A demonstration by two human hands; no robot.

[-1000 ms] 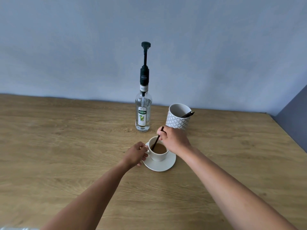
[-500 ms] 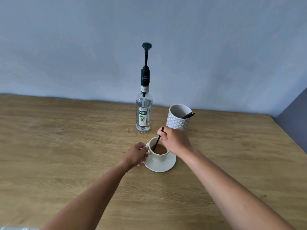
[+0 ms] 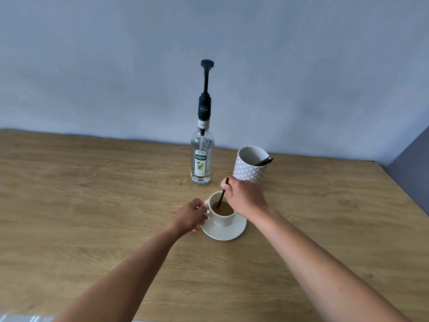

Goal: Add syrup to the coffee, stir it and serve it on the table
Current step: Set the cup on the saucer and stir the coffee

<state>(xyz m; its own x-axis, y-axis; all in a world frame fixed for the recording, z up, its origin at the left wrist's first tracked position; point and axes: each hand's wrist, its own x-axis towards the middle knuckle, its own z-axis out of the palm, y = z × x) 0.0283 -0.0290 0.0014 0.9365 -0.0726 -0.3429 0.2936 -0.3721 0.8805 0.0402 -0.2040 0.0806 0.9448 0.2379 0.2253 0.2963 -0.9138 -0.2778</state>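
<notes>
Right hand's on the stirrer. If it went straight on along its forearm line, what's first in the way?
Probably the syrup bottle: the right hand, pinching the stirrer, points forward-left toward its base, only bare table between. Depth is unclear; it might pass beside.

Right hand pinches stirrer, tip in coffee. Left hand holds cup handle. Cup on saucer. Bottle and holder behind.

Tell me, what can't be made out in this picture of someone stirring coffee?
Head view throughout.
- Stirrer lower end: sunk in the coffee.
- Cup handle: mostly under the left hand.
- Patterned pot contents: its wall hides all but one dark tip.
- Pale object, bottom-left corner: cut off by the edge.
</notes>
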